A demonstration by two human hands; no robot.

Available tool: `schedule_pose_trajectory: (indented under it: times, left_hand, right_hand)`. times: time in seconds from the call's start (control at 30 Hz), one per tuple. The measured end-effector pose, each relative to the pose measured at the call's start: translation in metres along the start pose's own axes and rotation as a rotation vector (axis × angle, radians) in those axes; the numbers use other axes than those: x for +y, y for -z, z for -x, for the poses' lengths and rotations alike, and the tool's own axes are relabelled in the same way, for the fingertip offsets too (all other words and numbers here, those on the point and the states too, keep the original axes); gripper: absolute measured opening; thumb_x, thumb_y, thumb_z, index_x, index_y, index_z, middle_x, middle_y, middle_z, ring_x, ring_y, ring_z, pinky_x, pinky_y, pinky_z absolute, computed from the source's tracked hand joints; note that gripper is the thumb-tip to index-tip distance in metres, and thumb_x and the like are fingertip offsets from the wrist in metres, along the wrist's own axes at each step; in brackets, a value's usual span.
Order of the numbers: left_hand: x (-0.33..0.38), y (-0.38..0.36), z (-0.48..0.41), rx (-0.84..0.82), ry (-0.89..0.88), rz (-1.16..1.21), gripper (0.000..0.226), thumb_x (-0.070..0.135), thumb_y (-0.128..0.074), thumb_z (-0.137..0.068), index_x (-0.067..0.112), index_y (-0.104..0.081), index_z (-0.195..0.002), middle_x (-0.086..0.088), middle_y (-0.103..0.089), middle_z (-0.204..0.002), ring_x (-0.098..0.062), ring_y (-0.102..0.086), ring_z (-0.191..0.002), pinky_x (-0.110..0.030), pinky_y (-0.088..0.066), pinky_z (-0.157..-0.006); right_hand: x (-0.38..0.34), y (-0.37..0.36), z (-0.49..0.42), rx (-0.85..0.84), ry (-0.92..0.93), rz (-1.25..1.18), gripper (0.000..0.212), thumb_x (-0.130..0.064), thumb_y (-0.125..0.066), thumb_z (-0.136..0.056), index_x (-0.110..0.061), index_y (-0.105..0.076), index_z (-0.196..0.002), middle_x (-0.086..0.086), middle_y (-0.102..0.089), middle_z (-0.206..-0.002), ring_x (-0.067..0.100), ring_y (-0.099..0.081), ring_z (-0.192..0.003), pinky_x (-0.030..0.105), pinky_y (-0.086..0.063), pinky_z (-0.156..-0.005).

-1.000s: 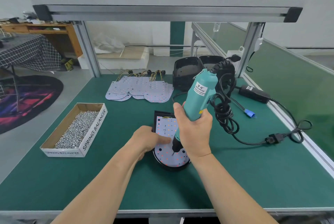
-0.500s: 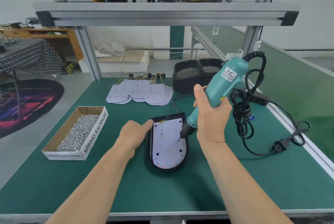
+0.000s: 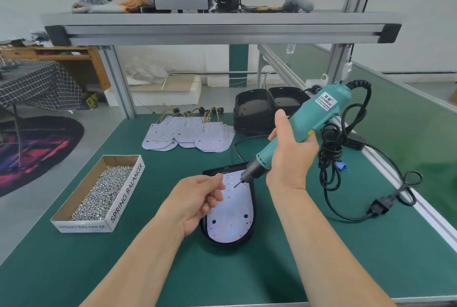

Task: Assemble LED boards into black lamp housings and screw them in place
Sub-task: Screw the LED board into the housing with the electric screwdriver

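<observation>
Well out to the left of your left hand sits the open cardboard box of small silver screws. That hand hovers with its fingers curled and thumb pressed to forefinger. Whether a screw sits in the pinch is too small to tell.

Just beneath and to the right of its knuckles lies the white, round-ended LED board, seated in the black plastic lamp housing. Its long axis runs straight away from you, with the rounded end nearest.

The dark bit tip hangs over the board's far half, just right of your left fingertips. The left hand is therefore the nearer one to feed it.

Your right hand is wrapped round the teal electric screwdriver, which slants up and away to the right. Its coiled black cord hangs just right of that hand.

Beyond both hands wait a fan of spare white LED boards and stacked empty black housings. Everything rests on a green matted bench under an aluminium-framed shelf.
</observation>
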State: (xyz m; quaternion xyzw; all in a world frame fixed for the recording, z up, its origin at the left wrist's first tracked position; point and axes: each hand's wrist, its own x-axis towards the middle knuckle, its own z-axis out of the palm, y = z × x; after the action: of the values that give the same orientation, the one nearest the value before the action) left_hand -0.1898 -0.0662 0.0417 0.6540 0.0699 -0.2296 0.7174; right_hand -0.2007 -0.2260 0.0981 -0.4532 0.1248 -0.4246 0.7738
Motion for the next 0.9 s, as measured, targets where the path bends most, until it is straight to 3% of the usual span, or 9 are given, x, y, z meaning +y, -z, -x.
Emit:
schedule_pose_trajectory:
  times: [0.17, 0.3, 0.53, 0.67, 0.8, 0.9]
  left_hand:
    - [0.003, -0.005, 0.001, -0.044, 0.065, 0.337, 0.015, -0.005, -0.064, -0.090, -0.009, -0.074, -0.080, -0.014, -0.072, -0.073, -0.012, -0.069, -0.055, -0.014, -0.053, -0.049]
    - [0.005, 0.000, 0.002, -0.141, 0.117, 0.444, 0.020, -0.013, -0.054, -0.091, -0.015, -0.074, -0.087, -0.022, -0.072, -0.085, -0.020, -0.074, -0.068, -0.016, -0.057, -0.057]
    - [0.001, -0.003, 0.004, -0.153, 0.147, 0.480, 0.024, -0.016, -0.054, -0.087, -0.011, -0.076, -0.079, -0.022, -0.070, -0.078, -0.022, -0.073, -0.062, -0.017, -0.057, -0.052]
    - [0.000, -0.005, 0.006, -0.167, 0.136, 0.533, 0.016, -0.013, -0.062, -0.074, -0.011, -0.074, -0.084, -0.022, -0.070, -0.078, -0.021, -0.073, -0.062, -0.017, -0.056, -0.051]
    - [-0.002, -0.004, 0.004, -0.172, 0.122, 0.578, 0.021, -0.014, -0.056, -0.083, -0.013, -0.066, -0.101, -0.023, -0.071, -0.080, -0.021, -0.074, -0.066, -0.017, -0.057, -0.053]
    - [-0.003, -0.002, 0.004, -0.153, 0.129, 0.599, 0.020, -0.012, -0.058, -0.084, -0.012, -0.065, -0.103, -0.022, -0.070, -0.078, -0.021, -0.073, -0.064, -0.017, -0.056, -0.051]
  right_hand:
    - [-0.001, -0.003, -0.005, 0.022, -0.013, -0.004, 0.027, -0.019, -0.076, -0.088, -0.019, -0.052, -0.075, -0.005, -0.053, -0.054, 0.009, -0.050, -0.049, 0.017, -0.043, -0.051]
    - [-0.002, -0.006, -0.009, 0.034, -0.018, -0.016, 0.027, -0.018, -0.075, -0.088, -0.019, -0.051, -0.076, -0.005, -0.053, -0.054, 0.009, -0.050, -0.049, 0.017, -0.043, -0.050]
    - [-0.001, -0.012, -0.007, 0.037, -0.055, -0.050, 0.026, -0.023, -0.076, -0.086, -0.019, -0.051, -0.078, -0.005, -0.053, -0.054, 0.009, -0.049, -0.049, 0.019, -0.042, -0.050]
    - [-0.001, -0.014, -0.004, 0.005, -0.060, -0.058, 0.026, -0.025, -0.076, -0.084, -0.019, -0.051, -0.077, -0.003, -0.052, -0.055, 0.011, -0.049, -0.051, 0.022, -0.043, -0.053]
    - [-0.002, -0.015, -0.003, -0.001, -0.055, -0.054, 0.026, -0.025, -0.076, -0.082, -0.019, -0.051, -0.075, -0.002, -0.052, -0.056, 0.011, -0.049, -0.052, 0.023, -0.043, -0.054]
    - [-0.003, -0.014, -0.003, 0.009, -0.055, -0.052, 0.026, -0.024, -0.076, -0.083, -0.019, -0.051, -0.075, -0.003, -0.052, -0.055, 0.010, -0.049, -0.051, 0.021, -0.043, -0.054]
